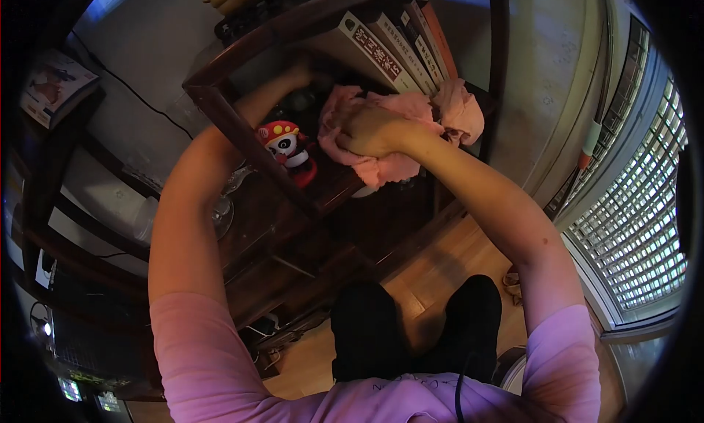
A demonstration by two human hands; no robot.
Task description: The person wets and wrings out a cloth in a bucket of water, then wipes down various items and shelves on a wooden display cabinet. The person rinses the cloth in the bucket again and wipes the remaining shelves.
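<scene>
A crumpled pink cloth lies on the dark wooden shelf, with my right hand gripping it from above, its fingertips partly buried in the folds. My left hand reaches behind the upright post into the dim back of the shelf. Its fingers are lost in shadow near a dark rounded object that I cannot make out. Between my arms stands a panda figurine with a red and yellow cap. Several books lean upright just behind the cloth.
Dark wooden posts frame the shelf close to my left arm. Glassware stands by that forearm. A boxed item or book sits far left. At right are a window with a grille and a hanging cord.
</scene>
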